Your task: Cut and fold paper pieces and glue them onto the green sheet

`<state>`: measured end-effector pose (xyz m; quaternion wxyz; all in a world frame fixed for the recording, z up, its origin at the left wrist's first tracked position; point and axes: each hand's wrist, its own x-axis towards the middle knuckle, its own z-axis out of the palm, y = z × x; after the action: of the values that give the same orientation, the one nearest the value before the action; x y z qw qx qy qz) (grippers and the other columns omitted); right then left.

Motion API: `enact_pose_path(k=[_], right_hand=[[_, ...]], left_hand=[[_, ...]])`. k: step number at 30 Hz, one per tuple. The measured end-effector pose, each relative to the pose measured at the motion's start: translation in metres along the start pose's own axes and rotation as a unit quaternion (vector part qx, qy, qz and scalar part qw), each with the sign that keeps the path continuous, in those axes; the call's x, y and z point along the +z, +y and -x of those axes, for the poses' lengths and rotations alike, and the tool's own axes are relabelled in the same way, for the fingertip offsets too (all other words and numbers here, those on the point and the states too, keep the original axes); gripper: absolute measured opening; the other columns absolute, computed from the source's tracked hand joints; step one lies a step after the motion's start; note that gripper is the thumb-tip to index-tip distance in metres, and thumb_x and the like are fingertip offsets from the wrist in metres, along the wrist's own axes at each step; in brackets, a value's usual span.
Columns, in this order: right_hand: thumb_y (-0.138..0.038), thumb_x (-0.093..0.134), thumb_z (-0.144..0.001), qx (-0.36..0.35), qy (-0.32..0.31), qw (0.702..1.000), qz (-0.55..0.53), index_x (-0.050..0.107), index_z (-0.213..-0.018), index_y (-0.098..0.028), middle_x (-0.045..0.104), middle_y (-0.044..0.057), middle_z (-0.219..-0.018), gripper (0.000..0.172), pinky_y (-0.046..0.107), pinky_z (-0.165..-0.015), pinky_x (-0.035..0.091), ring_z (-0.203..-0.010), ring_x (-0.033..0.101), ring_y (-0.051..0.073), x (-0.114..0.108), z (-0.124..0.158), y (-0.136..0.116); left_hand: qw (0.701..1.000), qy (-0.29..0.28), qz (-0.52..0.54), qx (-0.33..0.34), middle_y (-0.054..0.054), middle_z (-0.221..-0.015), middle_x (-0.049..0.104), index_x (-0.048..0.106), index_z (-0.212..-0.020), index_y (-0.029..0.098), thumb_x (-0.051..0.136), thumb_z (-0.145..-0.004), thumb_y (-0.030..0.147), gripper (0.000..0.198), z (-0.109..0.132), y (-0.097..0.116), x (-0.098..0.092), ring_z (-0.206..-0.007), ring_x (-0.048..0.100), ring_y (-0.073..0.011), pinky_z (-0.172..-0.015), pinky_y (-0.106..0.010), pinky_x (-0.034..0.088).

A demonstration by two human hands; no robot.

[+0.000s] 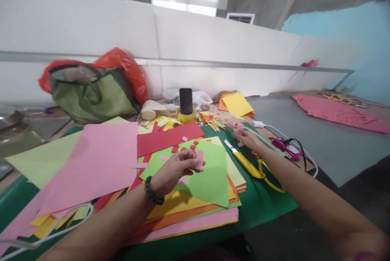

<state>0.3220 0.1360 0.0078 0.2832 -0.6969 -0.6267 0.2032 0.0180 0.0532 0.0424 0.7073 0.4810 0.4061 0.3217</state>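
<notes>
Over the stack of coloured paper, my left hand (179,167) pinches a small folded pink paper strip (200,160) between thumb and fingers. Beneath it lies a light green sheet (210,175) carrying small red paper pieces (183,149) and some pink scraps. Farther off to the right, my right hand (248,138) is closed around a pink glue gun (238,128), partly hidden by the fingers. A white cord runs from near that hand. Just left of my right forearm rests a yellow utility knife (248,165), its blade pointing away.
Large pink sheets (100,163) spread on the left. Behind stand a phone (185,101) on a yellow tape roll (186,117) and a green bag (94,96). Cut paper strips (210,119) lie near the phone. A purple power adapter (287,149) with cables sits right.
</notes>
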Motion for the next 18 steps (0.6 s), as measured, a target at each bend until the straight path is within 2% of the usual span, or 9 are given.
enact_pose_path(k=[3, 6, 7, 8, 10, 12, 13, 15, 18], right_hand=[[-0.036, 0.050, -0.085, 0.027, -0.017, 0.997, 0.065, 0.050, -0.051, -0.020, 0.059, 0.005, -0.053, 0.037, 0.032, -0.063, 0.045, -0.060, 0.060, 0.021, -0.008, 0.013, -0.001], [-0.032, 0.063, -0.076, 0.048, -0.001, 0.989, 0.139, 0.049, -0.049, -0.019, 0.056, 0.007, -0.053, 0.033, 0.035, -0.062, 0.043, -0.065, 0.061, 0.027, -0.017, 0.048, -0.012], [-0.030, 0.063, -0.076, 0.038, 0.002, 0.986, 0.159, 0.052, -0.054, -0.019, 0.058, 0.007, -0.057, 0.028, 0.035, -0.061, 0.043, -0.066, 0.061, 0.027, -0.017, 0.064, -0.019], [-0.030, 0.060, -0.079, -0.014, 0.012, 0.982, 0.189, 0.057, -0.063, -0.019, 0.060, 0.006, -0.061, 0.020, 0.033, -0.060, 0.043, -0.065, 0.061, 0.025, -0.015, 0.079, -0.027], [-0.026, 0.055, -0.085, -0.192, 0.022, 0.969, 0.151, 0.061, -0.085, -0.021, 0.066, 0.005, -0.075, 0.009, 0.027, -0.059, 0.045, -0.065, 0.061, 0.018, -0.005, 0.107, -0.045], [-0.020, 0.049, -0.090, -0.373, 0.070, 0.920, 0.099, 0.061, -0.094, -0.021, 0.066, 0.005, -0.084, 0.013, 0.024, -0.064, 0.048, -0.074, 0.064, 0.016, 0.009, 0.124, -0.062], [-0.018, 0.048, -0.091, -0.432, 0.091, 0.893, 0.085, 0.061, -0.095, -0.022, 0.066, 0.005, -0.085, 0.014, 0.023, -0.065, 0.048, -0.075, 0.063, 0.015, 0.016, 0.129, -0.070], [-0.013, 0.047, -0.091, -0.501, 0.104, 0.856, 0.073, 0.062, -0.094, -0.022, 0.065, 0.004, -0.082, 0.017, 0.022, -0.063, 0.047, -0.073, 0.061, 0.014, 0.027, 0.130, -0.080], [-0.012, 0.046, -0.091, -0.512, 0.082, 0.854, 0.046, 0.063, -0.089, -0.021, 0.061, 0.003, -0.077, 0.019, 0.022, -0.060, 0.047, -0.070, 0.058, 0.013, 0.033, 0.126, -0.086]], left_hand=[[0.997, 0.042, 0.060, 0.003, 0.004, -0.063, 0.056, 0.052, -0.063, 0.017, 0.081, -0.055, 0.035, 0.035, -0.002, -0.003, 0.001, -0.060, 0.053, -0.0084, -0.055, -0.020, 0.032], [0.993, 0.063, 0.099, 0.011, 0.005, -0.059, 0.053, 0.055, -0.062, 0.016, 0.083, -0.050, 0.033, 0.034, -0.003, -0.004, 0.003, -0.054, 0.045, -0.0058, -0.053, -0.019, 0.029], [0.992, 0.064, 0.108, 0.009, 0.005, -0.059, 0.053, 0.056, -0.061, 0.016, 0.084, -0.050, 0.033, 0.034, -0.003, -0.005, 0.004, -0.054, 0.045, -0.0056, -0.053, -0.019, 0.029], [0.991, 0.064, 0.116, 0.005, 0.005, -0.059, 0.053, 0.058, -0.061, 0.016, 0.084, -0.049, 0.033, 0.034, -0.003, -0.005, 0.005, -0.054, 0.044, -0.0056, -0.053, -0.019, 0.029], [0.992, 0.052, 0.119, -0.004, 0.004, -0.058, 0.053, 0.059, -0.060, 0.016, 0.084, -0.049, 0.035, 0.033, -0.003, -0.006, 0.008, -0.054, 0.044, -0.0058, -0.053, -0.019, 0.029], [0.994, 0.031, 0.105, -0.007, 0.004, -0.056, 0.053, 0.060, -0.058, 0.015, 0.084, -0.049, 0.036, 0.032, -0.001, -0.008, 0.011, -0.054, 0.044, -0.0062, -0.053, -0.020, 0.029], [0.995, 0.021, 0.096, -0.006, 0.004, -0.055, 0.052, 0.060, -0.057, 0.015, 0.084, -0.050, 0.036, 0.032, 0.000, -0.009, 0.013, -0.053, 0.043, -0.0063, -0.053, -0.020, 0.029], [0.997, 0.005, 0.079, -0.005, 0.004, -0.055, 0.050, 0.060, -0.056, 0.015, 0.083, -0.052, 0.037, 0.032, 0.003, -0.011, 0.015, -0.053, 0.041, -0.0063, -0.053, -0.021, 0.029], [0.999, -0.003, 0.055, -0.001, 0.004, -0.054, 0.049, 0.061, -0.056, 0.015, 0.082, -0.054, 0.037, 0.031, 0.005, -0.013, 0.015, -0.054, 0.039, -0.0068, -0.054, -0.021, 0.029]])
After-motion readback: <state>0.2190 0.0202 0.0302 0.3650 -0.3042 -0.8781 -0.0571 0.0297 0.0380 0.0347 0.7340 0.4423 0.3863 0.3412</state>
